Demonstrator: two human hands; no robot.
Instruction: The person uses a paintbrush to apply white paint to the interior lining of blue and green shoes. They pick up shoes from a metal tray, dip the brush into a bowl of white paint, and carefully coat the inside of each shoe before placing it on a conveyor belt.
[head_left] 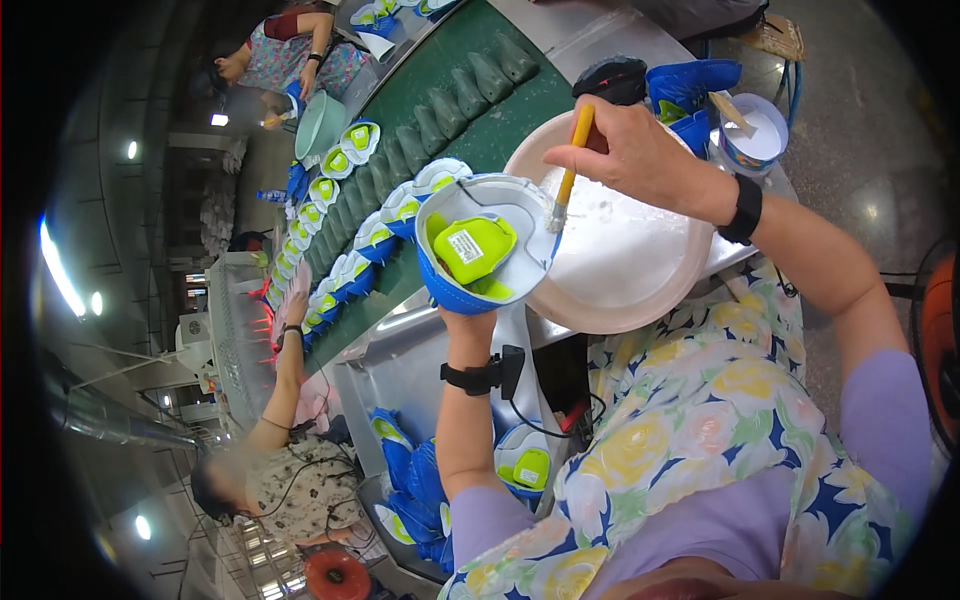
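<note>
My left hand [467,322] holds up a blue shoe upper [455,290] from below, and most of its fingers are hidden behind it. The upper's pale inside faces me, with a lime-green tongue [475,250] bearing a white label. In my right hand [640,160] is a brush with a yellow handle [575,150], gripped between thumb and fingers. Its whitish bristles touch the upper's right edge. Just beneath both hands sits a wide pale basin [640,315], with white liquid coating its inside.
A green conveyor belt [385,290] carries rows of blue uppers [375,240] and dark shoe lasts [430,130]. A white bucket [755,130] with another brush stands at right. More blue uppers [410,480] are piled below left. Two co-workers [290,480] [290,60] are along the belt.
</note>
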